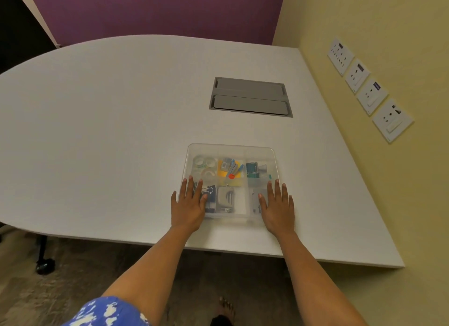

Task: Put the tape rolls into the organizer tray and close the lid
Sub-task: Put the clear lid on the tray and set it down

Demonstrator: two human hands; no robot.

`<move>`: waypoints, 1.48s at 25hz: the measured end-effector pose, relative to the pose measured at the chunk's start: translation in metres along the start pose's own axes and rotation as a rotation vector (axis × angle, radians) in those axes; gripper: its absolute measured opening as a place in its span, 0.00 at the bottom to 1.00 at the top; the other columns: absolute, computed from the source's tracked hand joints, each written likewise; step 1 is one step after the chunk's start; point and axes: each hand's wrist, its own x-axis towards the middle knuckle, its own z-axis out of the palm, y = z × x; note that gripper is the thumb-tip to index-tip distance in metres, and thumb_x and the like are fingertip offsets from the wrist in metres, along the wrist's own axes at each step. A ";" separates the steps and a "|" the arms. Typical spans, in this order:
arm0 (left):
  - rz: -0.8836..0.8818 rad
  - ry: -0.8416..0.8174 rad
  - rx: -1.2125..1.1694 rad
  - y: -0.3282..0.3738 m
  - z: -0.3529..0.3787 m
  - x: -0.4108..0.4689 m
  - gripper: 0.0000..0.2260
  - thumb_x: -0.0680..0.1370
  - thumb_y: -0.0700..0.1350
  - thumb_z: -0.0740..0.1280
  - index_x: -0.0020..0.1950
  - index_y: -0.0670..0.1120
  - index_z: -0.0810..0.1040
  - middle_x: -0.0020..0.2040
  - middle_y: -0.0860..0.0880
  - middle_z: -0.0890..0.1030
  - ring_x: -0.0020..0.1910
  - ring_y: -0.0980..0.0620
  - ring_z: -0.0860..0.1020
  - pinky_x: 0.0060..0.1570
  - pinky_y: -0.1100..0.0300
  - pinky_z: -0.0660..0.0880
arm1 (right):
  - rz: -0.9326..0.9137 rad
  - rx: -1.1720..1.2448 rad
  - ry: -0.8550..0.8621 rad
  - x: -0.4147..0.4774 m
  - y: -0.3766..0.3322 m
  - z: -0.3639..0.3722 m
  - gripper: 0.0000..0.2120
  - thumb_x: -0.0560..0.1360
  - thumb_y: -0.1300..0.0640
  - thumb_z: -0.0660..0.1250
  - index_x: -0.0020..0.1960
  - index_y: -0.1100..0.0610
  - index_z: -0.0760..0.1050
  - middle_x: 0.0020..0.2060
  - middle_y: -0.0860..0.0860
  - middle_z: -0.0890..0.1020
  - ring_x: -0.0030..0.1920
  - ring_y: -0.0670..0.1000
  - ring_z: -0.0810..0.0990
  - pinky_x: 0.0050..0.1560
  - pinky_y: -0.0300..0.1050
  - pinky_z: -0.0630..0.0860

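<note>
The counter [109,131] lies bare to the left of the organizer tray [230,150] and across its whole far-left sweep, so a hand could pass there freely. Beyond the tray, a flush grey cable hatch [250,97] sits in the surface with open counter between the two. To the right, a narrower strip of counter runs up to the yellow wall [364,179], which carries socket plates [369,92] and bounds any reach on that side. On the tray itself, the left hand [188,204] and right hand [278,204] lie flat on the near corners of the lid [230,218], blocking them; the lid's middle and far half stay uncovered.
</note>
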 end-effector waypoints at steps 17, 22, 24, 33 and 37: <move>-0.059 0.069 0.038 0.016 -0.001 -0.005 0.23 0.83 0.54 0.44 0.78 0.51 0.46 0.80 0.47 0.45 0.79 0.47 0.42 0.75 0.48 0.37 | 0.445 1.002 0.178 -0.011 0.011 -0.005 0.22 0.81 0.54 0.58 0.73 0.57 0.61 0.72 0.57 0.67 0.71 0.57 0.67 0.70 0.52 0.67; -0.089 0.043 0.050 0.019 0.000 -0.005 0.23 0.83 0.53 0.43 0.78 0.51 0.44 0.80 0.47 0.43 0.79 0.48 0.41 0.76 0.48 0.39 | 0.777 1.579 -0.023 -0.031 0.020 -0.006 0.19 0.78 0.55 0.66 0.67 0.59 0.71 0.64 0.56 0.75 0.65 0.56 0.73 0.71 0.49 0.68; -0.093 0.021 0.050 0.019 0.000 -0.004 0.23 0.83 0.54 0.43 0.78 0.51 0.43 0.80 0.48 0.42 0.78 0.48 0.41 0.76 0.48 0.40 | 0.758 1.665 -0.052 -0.034 0.022 -0.008 0.20 0.77 0.56 0.66 0.68 0.60 0.70 0.65 0.56 0.74 0.68 0.57 0.70 0.74 0.50 0.65; -0.087 -0.025 0.076 0.018 -0.002 -0.002 0.24 0.83 0.54 0.42 0.78 0.51 0.41 0.79 0.47 0.41 0.78 0.47 0.40 0.76 0.47 0.40 | 0.726 1.398 0.075 -0.030 0.012 -0.011 0.14 0.79 0.55 0.63 0.62 0.58 0.76 0.57 0.54 0.78 0.57 0.54 0.76 0.66 0.49 0.73; -0.066 0.008 0.037 0.017 -0.003 0.001 0.24 0.83 0.54 0.45 0.78 0.50 0.46 0.80 0.46 0.45 0.79 0.46 0.44 0.76 0.47 0.43 | 0.677 1.204 0.063 -0.023 0.012 -0.016 0.15 0.80 0.56 0.60 0.65 0.59 0.73 0.62 0.57 0.77 0.62 0.58 0.75 0.65 0.51 0.73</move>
